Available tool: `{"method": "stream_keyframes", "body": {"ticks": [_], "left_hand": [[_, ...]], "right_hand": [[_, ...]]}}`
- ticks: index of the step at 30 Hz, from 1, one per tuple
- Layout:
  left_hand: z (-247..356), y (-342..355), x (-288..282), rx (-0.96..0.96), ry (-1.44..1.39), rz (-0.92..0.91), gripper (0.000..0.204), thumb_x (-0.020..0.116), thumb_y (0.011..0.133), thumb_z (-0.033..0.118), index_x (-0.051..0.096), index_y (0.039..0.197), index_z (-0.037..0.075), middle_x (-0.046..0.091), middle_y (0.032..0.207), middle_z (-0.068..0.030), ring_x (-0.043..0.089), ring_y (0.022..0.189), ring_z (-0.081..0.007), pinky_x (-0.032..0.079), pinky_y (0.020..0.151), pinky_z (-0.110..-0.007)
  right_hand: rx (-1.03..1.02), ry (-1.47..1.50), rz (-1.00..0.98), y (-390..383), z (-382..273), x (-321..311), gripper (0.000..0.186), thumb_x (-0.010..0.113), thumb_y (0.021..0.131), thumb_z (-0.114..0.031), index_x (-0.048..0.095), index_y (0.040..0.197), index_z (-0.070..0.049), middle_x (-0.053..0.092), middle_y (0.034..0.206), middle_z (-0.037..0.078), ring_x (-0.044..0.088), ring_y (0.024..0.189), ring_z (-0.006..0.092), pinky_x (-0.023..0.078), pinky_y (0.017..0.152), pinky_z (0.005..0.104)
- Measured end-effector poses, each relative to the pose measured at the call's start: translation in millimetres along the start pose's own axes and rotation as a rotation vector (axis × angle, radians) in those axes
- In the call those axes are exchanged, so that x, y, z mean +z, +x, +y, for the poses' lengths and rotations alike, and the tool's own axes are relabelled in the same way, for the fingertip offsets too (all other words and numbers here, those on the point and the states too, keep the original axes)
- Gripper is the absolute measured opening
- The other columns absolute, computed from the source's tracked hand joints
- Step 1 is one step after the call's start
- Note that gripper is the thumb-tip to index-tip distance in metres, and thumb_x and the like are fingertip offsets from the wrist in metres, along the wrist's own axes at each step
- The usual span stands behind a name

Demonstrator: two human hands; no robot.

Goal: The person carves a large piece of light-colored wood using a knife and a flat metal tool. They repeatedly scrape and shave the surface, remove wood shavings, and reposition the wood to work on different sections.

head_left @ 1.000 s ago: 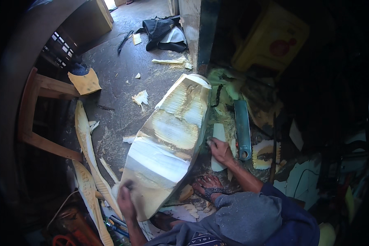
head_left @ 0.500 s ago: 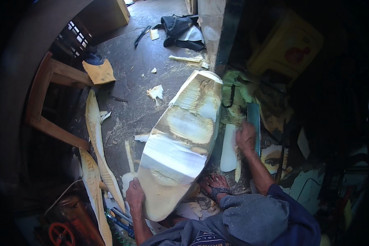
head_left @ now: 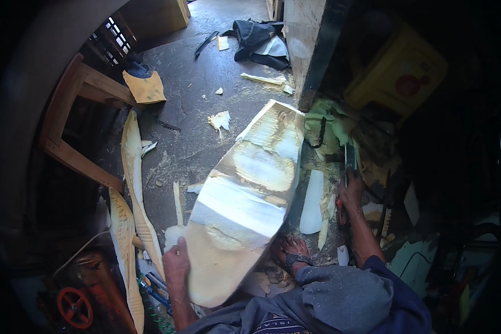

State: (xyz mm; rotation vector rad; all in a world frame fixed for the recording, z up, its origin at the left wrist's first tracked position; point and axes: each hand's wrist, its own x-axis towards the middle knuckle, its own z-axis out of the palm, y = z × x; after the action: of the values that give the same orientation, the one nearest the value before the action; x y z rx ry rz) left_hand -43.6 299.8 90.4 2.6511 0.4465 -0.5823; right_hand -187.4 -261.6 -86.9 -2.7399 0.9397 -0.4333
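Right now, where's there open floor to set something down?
Mostly open: dusty floor between the yellow piece and jagged scrap. Crowded: right of the carved block, around the white strip and your right hand; left of your left hand, among curved offcuts.

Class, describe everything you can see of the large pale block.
The block looks like foam, cream and tan, with a smooth white band across its middle. Its rough, ridged far half narrows; the near end is rounded. It lies slantwise, far end toward the upper right, in front of the person. The left hand is at its near left edge. Its underside is hidden.
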Motion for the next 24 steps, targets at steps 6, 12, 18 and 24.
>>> {"method": "stream_keyframes", "body": {"ticks": [6, 12, 18, 24], "left_hand": [[-1, 57, -73, 0.044, 0.062, -0.017, 0.074, 0.053, 0.101, 0.061, 0.075, 0.098, -0.01, 0.072, 0.081, -0.0292, 0.076, 0.084, -0.0382, 0.054, 0.083, -0.049], [16, 139, -130, 0.14, 0.361, -0.087, 0.084, 0.046, 0.099, 0.071, 0.077, 0.098, -0.008, 0.074, 0.089, -0.0291, 0.075, 0.09, -0.0402, 0.055, 0.087, -0.049], [26, 153, -151, 0.025, 0.382, -0.221, 0.094, 0.047, 0.094, 0.079, 0.075, 0.114, -0.008, 0.074, 0.111, -0.0276, 0.074, 0.104, -0.0379, 0.053, 0.096, -0.046], [1, 133, -130, -0.04, 0.037, -0.553, 0.082, 0.037, 0.103, 0.072, 0.073, 0.126, 0.002, 0.074, 0.12, -0.0183, 0.072, 0.108, -0.0258, 0.052, 0.099, -0.04]], "right_hand": [[0.14, 0.07, -0.131, -11, -3, -37, 0.054, 0.075, 0.086, -0.023, 0.065, 0.136, -0.003, 0.058, 0.136, 0.028, 0.051, 0.129, 0.0471, 0.043, 0.107, 0.0544], [0.123, 0.31, -0.221, -33, -82, -48, 0.051, 0.072, 0.092, -0.03, 0.065, 0.135, -0.002, 0.052, 0.147, 0.024, 0.059, 0.121, 0.0453, 0.048, 0.103, 0.0533], [0.82, 1.65, -0.872, -34, -216, -39, 0.05, 0.062, 0.105, -0.032, 0.045, 0.146, -0.008, 0.063, 0.133, 0.011, 0.067, 0.113, 0.0261, 0.057, 0.093, 0.0444], [0.369, 1.929, -0.789, 5, -279, -55, 0.055, 0.067, 0.101, -0.016, 0.042, 0.149, -0.005, 0.063, 0.135, 0.01, 0.067, 0.117, 0.0228, 0.059, 0.095, 0.0384]]}}
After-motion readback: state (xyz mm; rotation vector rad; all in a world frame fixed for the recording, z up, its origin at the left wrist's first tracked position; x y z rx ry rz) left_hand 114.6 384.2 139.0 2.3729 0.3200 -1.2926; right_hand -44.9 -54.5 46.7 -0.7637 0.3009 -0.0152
